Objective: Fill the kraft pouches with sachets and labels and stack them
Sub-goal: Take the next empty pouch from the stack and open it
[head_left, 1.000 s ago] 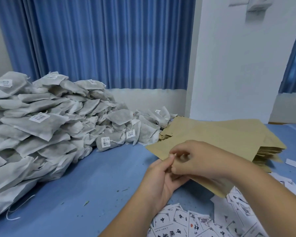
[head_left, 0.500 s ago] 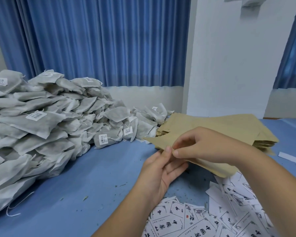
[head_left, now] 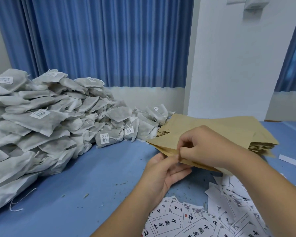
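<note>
A flat kraft pouch [head_left: 166,144] is held above the blue table, its open mouth facing me. My right hand [head_left: 205,147] pinches the pouch's upper lip from above. My left hand [head_left: 162,173] pinches the lower lip between thumb and fingers, palm under the pouch. The two lips are slightly parted. Behind lies a stack of flat kraft pouches [head_left: 229,129]. A large heap of grey-white sachets [head_left: 46,124] with barcode tags fills the left. Printed paper labels [head_left: 195,221] lie scattered at the lower right.
The blue table [head_left: 85,177] carries small crumbs of herb. A loose white string [head_left: 15,205] trails from the sachet heap. A white paper strip [head_left: 290,160] lies at the right edge. Blue curtains and a white wall stand behind.
The pouch's mouth has begun to part between my fingertips. Both hands stay at the pouch edge, shifted slightly. The camera has tilted a little.
</note>
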Motion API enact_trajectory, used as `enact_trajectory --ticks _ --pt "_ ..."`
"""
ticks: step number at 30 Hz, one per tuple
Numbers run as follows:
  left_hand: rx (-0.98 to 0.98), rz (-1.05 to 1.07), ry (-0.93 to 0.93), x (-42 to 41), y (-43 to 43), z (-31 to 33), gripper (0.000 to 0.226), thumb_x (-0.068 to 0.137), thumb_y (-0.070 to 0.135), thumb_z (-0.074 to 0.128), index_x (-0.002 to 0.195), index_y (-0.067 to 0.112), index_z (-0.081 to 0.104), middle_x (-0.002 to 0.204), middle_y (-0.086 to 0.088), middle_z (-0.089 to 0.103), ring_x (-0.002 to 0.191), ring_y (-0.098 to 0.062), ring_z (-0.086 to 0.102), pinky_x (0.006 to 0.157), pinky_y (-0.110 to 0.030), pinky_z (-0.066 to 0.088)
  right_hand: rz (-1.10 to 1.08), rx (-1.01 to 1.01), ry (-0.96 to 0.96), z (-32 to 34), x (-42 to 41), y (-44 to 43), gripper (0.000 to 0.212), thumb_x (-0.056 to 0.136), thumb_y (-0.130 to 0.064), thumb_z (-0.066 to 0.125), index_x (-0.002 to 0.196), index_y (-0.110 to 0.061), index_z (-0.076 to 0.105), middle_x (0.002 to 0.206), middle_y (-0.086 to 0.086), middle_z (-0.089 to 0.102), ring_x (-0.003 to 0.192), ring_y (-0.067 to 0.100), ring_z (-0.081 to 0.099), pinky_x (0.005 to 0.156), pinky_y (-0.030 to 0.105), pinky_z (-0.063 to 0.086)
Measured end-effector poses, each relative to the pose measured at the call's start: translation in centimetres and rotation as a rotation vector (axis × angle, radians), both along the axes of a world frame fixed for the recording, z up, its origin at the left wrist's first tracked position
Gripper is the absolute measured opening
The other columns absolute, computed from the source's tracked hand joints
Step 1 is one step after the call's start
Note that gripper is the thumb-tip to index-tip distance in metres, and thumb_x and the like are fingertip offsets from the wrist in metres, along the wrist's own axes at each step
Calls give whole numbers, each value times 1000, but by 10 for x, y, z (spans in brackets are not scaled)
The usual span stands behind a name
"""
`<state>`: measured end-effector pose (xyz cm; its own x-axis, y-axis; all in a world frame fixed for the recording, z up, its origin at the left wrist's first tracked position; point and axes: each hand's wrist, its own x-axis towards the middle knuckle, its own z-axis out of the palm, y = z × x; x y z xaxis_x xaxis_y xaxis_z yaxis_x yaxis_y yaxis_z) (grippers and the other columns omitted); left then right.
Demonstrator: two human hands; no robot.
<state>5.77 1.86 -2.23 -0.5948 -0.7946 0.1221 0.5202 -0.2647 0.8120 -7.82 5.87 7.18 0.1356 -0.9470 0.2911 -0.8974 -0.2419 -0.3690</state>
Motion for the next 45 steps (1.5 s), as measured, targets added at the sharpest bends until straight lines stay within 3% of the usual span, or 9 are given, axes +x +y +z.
enact_trajectory --ticks 4,10,12,16,20,25,34,38,45 --pt "88 -2 6 -4 2 2 28 83 -1 47 108 0 59 89 -19 70 87 -35 71 70 -39 58 38 4 57 -7 6 -2 7 74 -27 62 71 -25 68 68 -13 65 65 2 57 58 21 48" --pt "166 1 31 -7 4 6 33 92 3 32 103 0 63 92 -19 72 78 -31 72 65 -41 58 102 50 -17 -5 10 0 21 76 -48 64 76 -28 67 78 -16 68 77 1 62 74 31 53" --pt "156 8 36 -6 5 6 37 90 1 32 93 2 69 90 -19 72 76 -30 71 65 -41 58 85 62 7 -5 10 0 34 67 -61 69 78 -29 64 81 -15 67 80 1 60 75 29 52" --pt "174 8 59 -6 6 6 49 85 -2 30 64 4 74 80 -23 70 70 -33 71 63 -43 58 25 24 149 -11 13 -4 42 64 -59 74 90 -31 58 92 -14 57 87 6 54 79 28 48" --pt "179 -7 40 -6 7 6 33 87 -2 30 89 -6 63 84 -25 70 75 -36 71 64 -43 59 43 46 140 -13 12 -7 20 74 -47 72 80 -29 64 88 -11 58 84 4 54 77 28 48" --pt "188 -1 46 -6 8 7 31 91 0 33 107 -7 58 93 -23 70 84 -40 71 70 -45 59 17 61 56 -11 7 -6 15 79 -38 71 75 -24 69 83 -9 66 79 3 59 74 28 51" --pt "92 119 -3 -7 6 6 22 94 0 42 102 1 63 83 -17 71 77 -30 72 67 -37 59 6 -52 262 -9 17 -2 11 87 -21 52 78 -17 58 81 -1 60 77 19 55 67 35 48" --pt "13 104 5 -2 3 8 26 90 -8 47 98 0 70 99 -23 71 92 -30 71 74 -36 58 9 -45 254 -8 14 -2 13 87 -21 52 74 -18 53 77 -3 56 74 19 54 65 34 47" --pt "28 68 33 1 3 8 35 88 -17 36 113 -6 59 106 -25 69 96 -34 70 73 -38 59 7 -46 164 -12 6 -4 14 88 -23 55 76 -15 55 76 -3 57 73 19 55 65 35 48"
